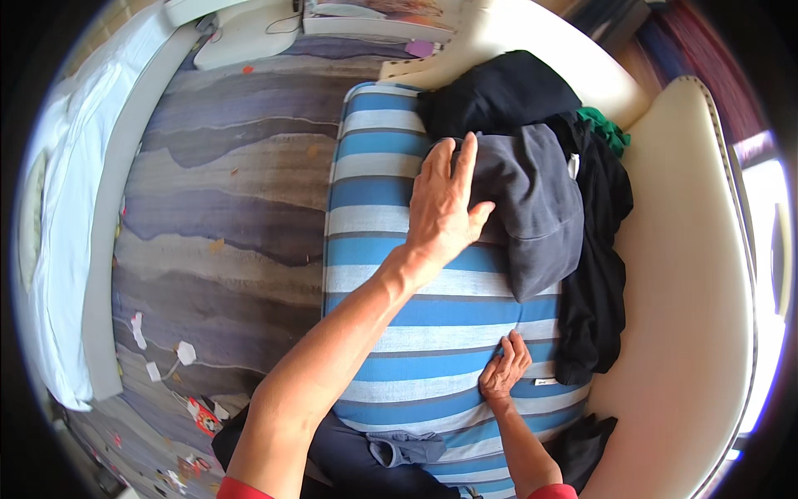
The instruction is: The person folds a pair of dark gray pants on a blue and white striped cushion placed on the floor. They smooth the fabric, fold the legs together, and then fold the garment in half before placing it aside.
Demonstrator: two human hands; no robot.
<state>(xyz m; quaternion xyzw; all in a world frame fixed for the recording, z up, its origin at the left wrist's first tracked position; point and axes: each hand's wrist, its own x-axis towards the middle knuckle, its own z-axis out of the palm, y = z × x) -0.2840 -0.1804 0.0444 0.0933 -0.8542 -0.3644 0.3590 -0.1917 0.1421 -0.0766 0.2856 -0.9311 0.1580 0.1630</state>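
Observation:
A blue, white and grey striped seat cushion [378, 249] lies in front of me. My left hand [445, 204] is stretched out over its far part, fingers apart, at the left edge of a dark grey garment [540, 200]; it holds nothing, and whether it touches the cloth I cannot tell. Nearer to me, my right hand [505, 366] rests on the cushion with its fingers slightly bent and nothing visible in it. Black clothing [603, 266] lies along the right side, and a black bundle [503, 91] sits at the far end.
A cream padded sofa frame [682, 249] curves round the far and right sides. Green cloth [605, 130] is tucked into the far right corner. The patterned floor [224, 183] on the left carries scraps and a white plug with a cord [184, 353]. A bed with white bedding [75, 224] stands far left.

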